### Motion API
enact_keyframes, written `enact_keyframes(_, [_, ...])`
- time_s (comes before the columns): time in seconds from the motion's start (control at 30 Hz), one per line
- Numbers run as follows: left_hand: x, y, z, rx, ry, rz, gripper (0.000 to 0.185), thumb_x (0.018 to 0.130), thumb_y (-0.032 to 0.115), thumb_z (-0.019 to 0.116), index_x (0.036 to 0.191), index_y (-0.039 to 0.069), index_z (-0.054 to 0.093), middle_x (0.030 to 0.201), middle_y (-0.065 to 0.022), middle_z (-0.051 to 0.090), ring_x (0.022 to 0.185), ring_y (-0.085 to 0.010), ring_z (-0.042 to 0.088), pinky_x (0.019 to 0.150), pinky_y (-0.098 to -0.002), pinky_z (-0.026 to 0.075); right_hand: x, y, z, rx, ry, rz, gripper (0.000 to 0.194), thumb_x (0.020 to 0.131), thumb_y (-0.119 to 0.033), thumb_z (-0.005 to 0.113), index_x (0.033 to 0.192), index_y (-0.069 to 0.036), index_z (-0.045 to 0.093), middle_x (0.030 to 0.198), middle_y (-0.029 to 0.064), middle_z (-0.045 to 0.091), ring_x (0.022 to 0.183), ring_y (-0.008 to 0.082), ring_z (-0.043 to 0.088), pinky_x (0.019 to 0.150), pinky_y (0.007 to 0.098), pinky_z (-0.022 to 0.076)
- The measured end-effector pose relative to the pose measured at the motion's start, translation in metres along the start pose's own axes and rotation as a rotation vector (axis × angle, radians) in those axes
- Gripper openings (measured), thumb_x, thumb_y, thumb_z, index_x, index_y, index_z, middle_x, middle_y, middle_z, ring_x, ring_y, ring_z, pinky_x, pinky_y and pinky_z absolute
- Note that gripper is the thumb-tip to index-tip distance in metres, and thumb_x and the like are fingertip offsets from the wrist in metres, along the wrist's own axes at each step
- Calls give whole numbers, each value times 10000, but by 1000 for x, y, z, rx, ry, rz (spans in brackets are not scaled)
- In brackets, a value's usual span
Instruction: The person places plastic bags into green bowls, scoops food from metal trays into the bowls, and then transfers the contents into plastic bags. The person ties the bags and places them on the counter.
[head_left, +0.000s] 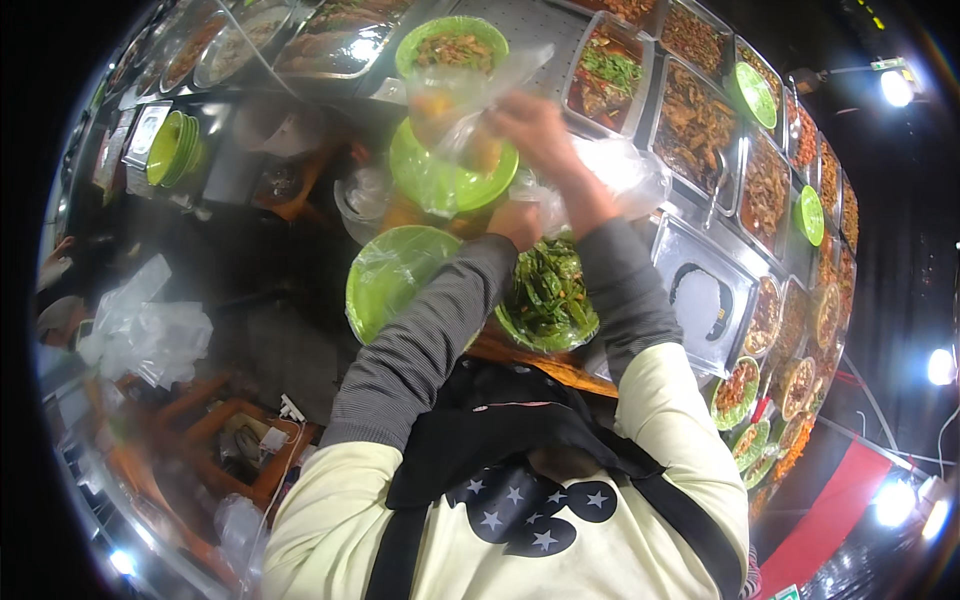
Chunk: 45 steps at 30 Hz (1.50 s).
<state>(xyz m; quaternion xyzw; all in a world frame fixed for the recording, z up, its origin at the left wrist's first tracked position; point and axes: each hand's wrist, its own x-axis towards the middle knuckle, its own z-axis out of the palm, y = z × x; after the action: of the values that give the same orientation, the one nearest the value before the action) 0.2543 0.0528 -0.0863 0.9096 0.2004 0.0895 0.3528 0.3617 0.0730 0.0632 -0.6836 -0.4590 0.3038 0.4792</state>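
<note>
My right hand (531, 129) grips the gathered top of a clear plastic bag (457, 135), which is blurred and seems to hold some orange-yellow food. The bag hangs over a green bowl (491, 191). Lower down, my left hand (517, 223) is closed beside a bundle of clear plastic bags (551, 204); whether it grips them is hidden. Under my left forearm stands a green bowl lined with clear film (394, 274). Between my forearms sits a bowl of cooked green vegetables (547, 296). Beyond the bag is another green bowl (409, 46), holding a brownish dish.
Metal trays of cooked dishes (694, 124) line the counter to the right, near a tray with a black-handled object (703, 296). Stacked green bowls (172, 150) stand at left. White plastic bags (154, 326) hang lower left, where part of another person (61, 259) shows.
</note>
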Motion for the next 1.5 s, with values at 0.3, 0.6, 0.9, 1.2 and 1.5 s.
enact_keyframes(0.3, [22,-33,34,-524,61,-109,229,842,194,609,985,24,663,962,-225,667,905,-398,641,813,-450,508,-66,-27,-123,-49,86,18,217,880,-168,638,979,23,670,832,35,662,789,105,564,747,278,467])
enact_keyframes(0.6, [16,26,-22,111,-50,-10,283,858,193,492,814,-37,651,925,-273,641,918,-424,614,835,-493,466,-78,82,-117,-460,511,128,255,817,-206,648,939,17,678,872,187,687,806,290,664,752,371,503])
enact_keyframes(0.9, [17,23,-22,-65,47,-128,290,859,207,471,884,-38,624,913,-276,630,878,-453,592,816,-526,440,-93,86,-102,-627,215,120,194,807,-189,632,865,-7,668,893,216,641,842,389,639,768,440,504])
enact_keyframes(1.2, [15,-4,-10,1,-36,-46,311,884,280,565,990,2,655,988,-256,645,897,-451,600,770,-485,470,-56,130,-123,-1008,819,-78,405,753,-211,717,1116,-61,617,1093,177,613,979,351,606,850,451,494])
enact_keyframes(1.5, [28,34,-43,-597,310,-316,219,968,165,524,1060,11,651,764,-42,598,668,-114,538,611,-284,450,-47,107,-130,156,522,338,222,875,-248,640,879,-36,706,656,52,614,560,137,578,565,310,469])
